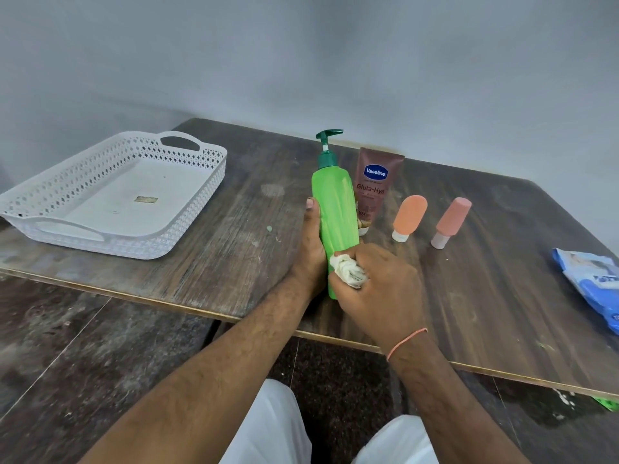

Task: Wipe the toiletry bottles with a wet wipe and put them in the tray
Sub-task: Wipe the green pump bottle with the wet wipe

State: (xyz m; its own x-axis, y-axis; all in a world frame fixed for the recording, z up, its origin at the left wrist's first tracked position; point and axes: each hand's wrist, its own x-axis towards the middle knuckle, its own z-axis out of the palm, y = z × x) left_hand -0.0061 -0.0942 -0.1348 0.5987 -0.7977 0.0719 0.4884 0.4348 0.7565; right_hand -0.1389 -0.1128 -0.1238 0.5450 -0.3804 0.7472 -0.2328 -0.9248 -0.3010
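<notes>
The blue wipe packet (593, 283) is cut off by the right edge, its print unreadable.

Tray (187, 226) at table's (234, 262) left edge, pump bottle (335, 209) mid-table, tube (376, 182) just behind it, two small bottles (409, 217) to its right, wipes packet (593, 279) at right edge

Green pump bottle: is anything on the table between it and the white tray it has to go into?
Nothing visible. The green pump bottle, gripped by the left hand while the right hand rubs it with the wipe, has only bare table between it and the white tray.

Plain grey wall (335, 61), worn dark wooden table (234, 246), dark, perhaps stone, floor (100, 346)
</notes>
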